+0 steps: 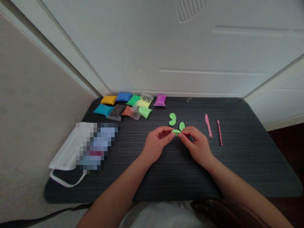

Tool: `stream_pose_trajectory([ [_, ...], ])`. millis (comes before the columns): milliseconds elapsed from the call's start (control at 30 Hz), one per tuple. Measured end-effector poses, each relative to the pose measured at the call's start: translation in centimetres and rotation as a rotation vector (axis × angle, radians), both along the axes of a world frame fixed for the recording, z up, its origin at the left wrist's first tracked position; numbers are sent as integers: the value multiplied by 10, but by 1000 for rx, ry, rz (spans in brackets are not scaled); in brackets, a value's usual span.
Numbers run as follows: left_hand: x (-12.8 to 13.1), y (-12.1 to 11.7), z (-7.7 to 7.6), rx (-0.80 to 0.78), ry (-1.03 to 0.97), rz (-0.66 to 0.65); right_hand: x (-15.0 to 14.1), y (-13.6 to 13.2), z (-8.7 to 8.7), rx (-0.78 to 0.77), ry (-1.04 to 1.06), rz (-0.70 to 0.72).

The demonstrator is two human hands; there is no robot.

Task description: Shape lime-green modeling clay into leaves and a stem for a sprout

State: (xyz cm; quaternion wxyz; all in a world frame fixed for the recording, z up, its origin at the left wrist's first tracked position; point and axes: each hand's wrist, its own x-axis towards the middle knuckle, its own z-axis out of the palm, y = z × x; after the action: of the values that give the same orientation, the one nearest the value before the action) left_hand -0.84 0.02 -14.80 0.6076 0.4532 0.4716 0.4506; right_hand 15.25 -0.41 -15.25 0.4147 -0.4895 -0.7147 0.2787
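Observation:
A small piece of light green modelling clay (176, 132) is pinched between the fingertips of both hands, low over the dark table. My left hand (155, 142) grips its left end with thumb and fingers. At its right end, my right hand (197, 145) holds it the same way. Just beyond the fingers lies a flat green clay oval (182, 126), close to my right fingertips. Behind that sits a green clay piece (173, 119) with a notch in its left side.
Pink modelling knife (208, 125) and thin pink stick tool (219, 133) lie to the right. Several coloured clay packets, among them a purple one (160, 100) and a teal one (103, 110), line the back left. A white strapped item (68, 148) rests beside a pixelated phone-like object (98, 147).

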Motion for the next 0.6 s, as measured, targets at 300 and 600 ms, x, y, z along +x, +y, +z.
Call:
stream_pose_trajectory([
  [300,-1,5,-9,-122,-167,-12,-3,1,-5,51,-83,99],
  [600,-1,4,-9,-189,-245,-88,-1,0,-5,71,-112,138],
])
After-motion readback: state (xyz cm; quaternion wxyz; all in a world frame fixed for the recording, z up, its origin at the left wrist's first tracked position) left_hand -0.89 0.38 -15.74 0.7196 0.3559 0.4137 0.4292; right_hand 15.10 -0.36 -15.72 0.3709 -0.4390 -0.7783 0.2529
